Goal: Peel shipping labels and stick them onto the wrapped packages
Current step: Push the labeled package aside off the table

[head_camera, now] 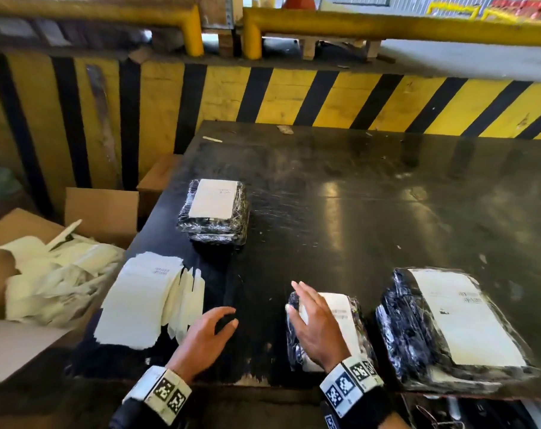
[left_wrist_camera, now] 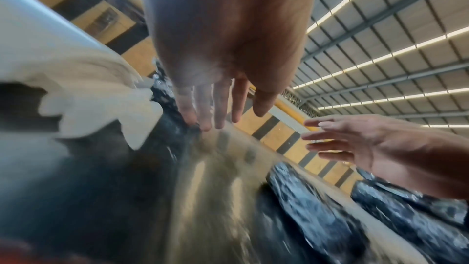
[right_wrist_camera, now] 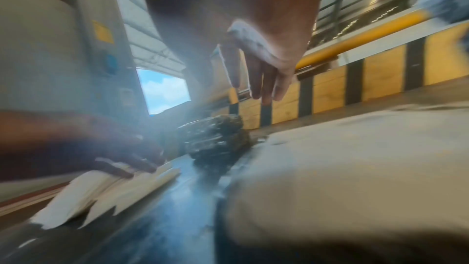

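Note:
A small black wrapped package [head_camera: 352, 323] with a white label [head_camera: 340, 317] on top lies near the table's front edge. My right hand [head_camera: 306, 314] is spread over its left half with straight fingers; I cannot tell whether it touches. In the right wrist view the right hand [right_wrist_camera: 259, 83] holds nothing. My left hand [head_camera: 225, 320] hovers just right of the stack of white shipping labels [head_camera: 145, 298], fingers loosely curled and empty. In the left wrist view the left hand [left_wrist_camera: 215, 111] shows straight hanging fingers. A larger labelled package [head_camera: 448, 326] lies at the right.
Two stacked labelled packages [head_camera: 215, 212] sit further back on the black table [head_camera: 355, 196]. A cardboard box [head_camera: 102, 212] of peeled backing paper [head_camera: 55, 280] stands left of the table. A yellow-black striped barrier [head_camera: 294, 97] runs behind.

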A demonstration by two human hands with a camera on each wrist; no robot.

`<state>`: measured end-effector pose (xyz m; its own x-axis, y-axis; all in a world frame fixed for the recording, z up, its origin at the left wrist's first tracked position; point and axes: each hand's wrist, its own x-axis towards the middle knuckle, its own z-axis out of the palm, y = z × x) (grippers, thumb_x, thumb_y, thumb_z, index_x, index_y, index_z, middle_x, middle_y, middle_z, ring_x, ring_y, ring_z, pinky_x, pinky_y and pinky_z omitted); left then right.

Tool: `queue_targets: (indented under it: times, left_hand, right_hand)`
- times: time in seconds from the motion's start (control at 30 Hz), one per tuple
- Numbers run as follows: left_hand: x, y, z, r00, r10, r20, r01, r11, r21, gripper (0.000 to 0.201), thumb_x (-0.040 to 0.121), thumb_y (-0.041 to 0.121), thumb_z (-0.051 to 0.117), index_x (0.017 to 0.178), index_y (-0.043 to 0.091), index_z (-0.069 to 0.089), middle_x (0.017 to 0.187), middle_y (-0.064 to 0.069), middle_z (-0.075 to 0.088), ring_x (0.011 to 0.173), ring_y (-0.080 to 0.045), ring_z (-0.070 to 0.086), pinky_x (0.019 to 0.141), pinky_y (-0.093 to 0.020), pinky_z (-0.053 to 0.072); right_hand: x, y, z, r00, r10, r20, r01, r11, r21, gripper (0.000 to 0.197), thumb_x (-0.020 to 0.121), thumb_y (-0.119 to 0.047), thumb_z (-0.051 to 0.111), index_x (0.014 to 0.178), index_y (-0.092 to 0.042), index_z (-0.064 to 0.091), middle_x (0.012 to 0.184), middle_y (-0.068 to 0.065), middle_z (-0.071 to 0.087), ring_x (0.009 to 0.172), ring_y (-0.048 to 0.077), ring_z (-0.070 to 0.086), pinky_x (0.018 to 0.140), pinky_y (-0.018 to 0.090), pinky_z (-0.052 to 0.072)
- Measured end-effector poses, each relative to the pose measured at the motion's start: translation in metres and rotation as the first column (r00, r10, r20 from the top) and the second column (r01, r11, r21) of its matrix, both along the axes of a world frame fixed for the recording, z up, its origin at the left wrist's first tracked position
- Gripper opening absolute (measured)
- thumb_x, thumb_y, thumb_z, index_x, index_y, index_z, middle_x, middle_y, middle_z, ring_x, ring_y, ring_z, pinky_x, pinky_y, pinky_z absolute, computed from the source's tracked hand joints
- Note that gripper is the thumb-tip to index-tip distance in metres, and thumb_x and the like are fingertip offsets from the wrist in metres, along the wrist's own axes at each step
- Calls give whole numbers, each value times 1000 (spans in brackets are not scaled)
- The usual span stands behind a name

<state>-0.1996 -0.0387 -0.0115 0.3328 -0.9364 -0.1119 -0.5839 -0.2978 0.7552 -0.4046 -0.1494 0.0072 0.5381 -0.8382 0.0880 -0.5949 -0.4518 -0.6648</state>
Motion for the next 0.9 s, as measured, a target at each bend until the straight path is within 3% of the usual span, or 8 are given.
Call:
queue_targets:
  times: [0.2,0.37,0.5,0.63,0.73,0.8,0.9]
  left_hand:
    - [99,28,10,957,247,151,-221,961,-169,22,89,25,64,109,17,65,109,4,66,96,-14,61,81,-25,45]
    - [181,47,-2,887,393,244,-355,916,-185,47,77,51,50,99,14,68,99,0,68,93,-20,61,81,-33,49]
    - [213,46,-9,863,410,295,-396,912,-108,29,79,42,70,91,17,66,84,3,61,84,-21,59,72,-31,46]
    - [230,41,-10,895,395,207,-396,917,-38,28,79,43,71,73,23,52,67,9,51,65,-10,48,52,-17,31]
    - [244,41,-13,924,377,67,-373,926,-67,31,74,35,78,65,20,52,56,4,53,53,-9,44,51,-23,36]
    - [250,43,-15,945,325,-47,-328,940,-96,28,75,26,79,63,19,54,53,6,52,51,-6,42,49,-19,36]
    - [259,46,-11,952,231,-199,-269,944,-190,21,79,20,75,65,15,60,52,10,53,50,-2,43,50,-18,36]
  right_hand:
    - [121,0,-2,981,190,-35,-190,982,-18,73,80,-59,24,139,-20,42,144,2,45,134,15,40,112,34,29]
    - [218,10,-6,918,354,-180,-353,935,40,75,77,-58,18,139,-23,41,147,-2,39,135,12,35,109,26,21]
    - [263,19,-18,898,360,-253,-356,932,62,55,88,-46,28,133,-22,48,138,-1,47,127,16,43,105,29,26]
    - [281,25,-22,938,270,-218,-261,963,68,54,84,-41,31,127,-20,56,130,0,53,114,18,50,100,28,34]
    - [282,26,-23,950,241,-197,-229,970,81,56,83,-41,29,127,-18,56,131,-1,52,118,17,48,102,27,33]
    - [281,25,-28,955,236,-181,-222,970,96,59,82,-43,28,126,-17,56,131,1,53,119,18,48,104,30,35]
    - [278,22,-29,945,255,-203,-237,965,112,42,88,-25,46,128,-15,55,133,2,52,123,17,46,106,28,32]
